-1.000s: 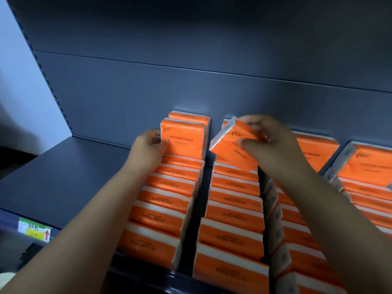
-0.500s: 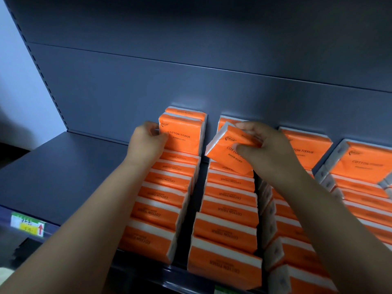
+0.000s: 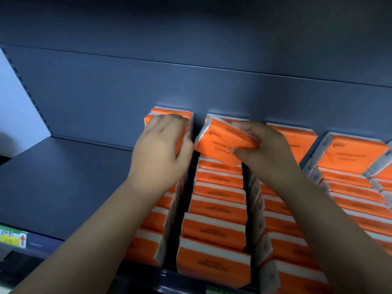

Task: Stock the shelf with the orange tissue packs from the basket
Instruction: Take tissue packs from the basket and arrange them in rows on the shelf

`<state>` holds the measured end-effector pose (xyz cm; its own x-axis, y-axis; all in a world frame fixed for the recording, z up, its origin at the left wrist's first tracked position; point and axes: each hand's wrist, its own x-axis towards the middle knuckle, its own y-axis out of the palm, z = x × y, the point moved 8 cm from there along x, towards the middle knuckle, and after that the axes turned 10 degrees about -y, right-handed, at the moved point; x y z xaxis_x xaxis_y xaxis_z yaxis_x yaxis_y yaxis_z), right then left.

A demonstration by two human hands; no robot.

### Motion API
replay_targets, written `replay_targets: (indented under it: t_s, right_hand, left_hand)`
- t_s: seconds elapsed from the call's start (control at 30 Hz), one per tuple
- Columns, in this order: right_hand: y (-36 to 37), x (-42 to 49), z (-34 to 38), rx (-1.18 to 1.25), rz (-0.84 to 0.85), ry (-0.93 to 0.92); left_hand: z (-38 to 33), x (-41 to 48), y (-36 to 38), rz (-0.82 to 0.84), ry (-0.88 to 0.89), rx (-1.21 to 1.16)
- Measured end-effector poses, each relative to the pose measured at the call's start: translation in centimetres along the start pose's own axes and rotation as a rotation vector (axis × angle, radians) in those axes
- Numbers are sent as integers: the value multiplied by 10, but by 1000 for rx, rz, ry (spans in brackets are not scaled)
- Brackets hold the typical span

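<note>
An orange tissue pack (image 3: 220,143) is held in the air over the far end of the second row (image 3: 214,228) from the left, just in front of another pack stood against the back panel (image 3: 191,92). It is tilted, so that its printed face is turned up and toward the viewer. Its long axis runs left to right and dips toward the right, and the words COTTON TISSUE can be read along it. Its white end is pointed left. The pack is pinched at its right end by the right hand (image 3: 267,149), with the fingers curled over the far edge and the thumb pressed against the near edge. The left hand (image 3: 161,153) is laid over the front of the upright pack (image 3: 169,115) at the far end of the leftmost row, its fingers reaching to the top edge. It is blurred, and whether that pack is gripped or only touched cannot be told. In the rows (image 3: 352,200) nearer the viewer the packs are laid leaning one on another, their long axes running left to right and their print upside down. The rows are carried on a dark grey shelf (image 3: 63,183), whose left part is bare. A yellow and green price label (image 3: 12,238) with a red arrow is fixed to its near edge at the far left.
</note>
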<state>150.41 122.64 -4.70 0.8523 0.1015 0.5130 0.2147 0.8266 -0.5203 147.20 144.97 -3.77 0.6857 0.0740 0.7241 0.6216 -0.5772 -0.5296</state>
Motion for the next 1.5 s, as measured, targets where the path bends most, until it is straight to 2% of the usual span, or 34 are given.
replay_targets:
  t_s: [0.1,0.17,0.3,0.43,0.5,0.73,0.9,1.07,1.3,1.5]
  right_hand:
    - [-4,-1,1,-22,-26,-7]
    - [-6,-2,-1,-25,-38,8]
    - [-15,-4,-4,-56,-136,32]
    - [-22,-7,-10,36,-278,129]
    - [-21,-8,-17,38,-288,173]
    - [-9,-12,-28,133,-179,270]
    - [-9,-13,-26,128,-140,283]
    - [-8,-13,-24,130,-124,284]
    - [-4,-15,-15,87,-69,268]
    - [-4,-15,-14,96,-61,274]
  left_hand:
    - [5,-12,26,208,-187,-194]
    - [6,-18,39,300,-205,-235]
    - [11,-17,51,381,-256,-293]
    - [11,-24,68,536,-376,-477]
    - [12,-27,74,579,-429,-554]
    - [26,-27,81,564,-533,-666]
    - [19,-28,86,680,-492,-622]
    - [11,-27,84,715,-466,-615]
    - [4,-26,88,778,-538,-694]
    - [14,-28,92,696,-675,-723]
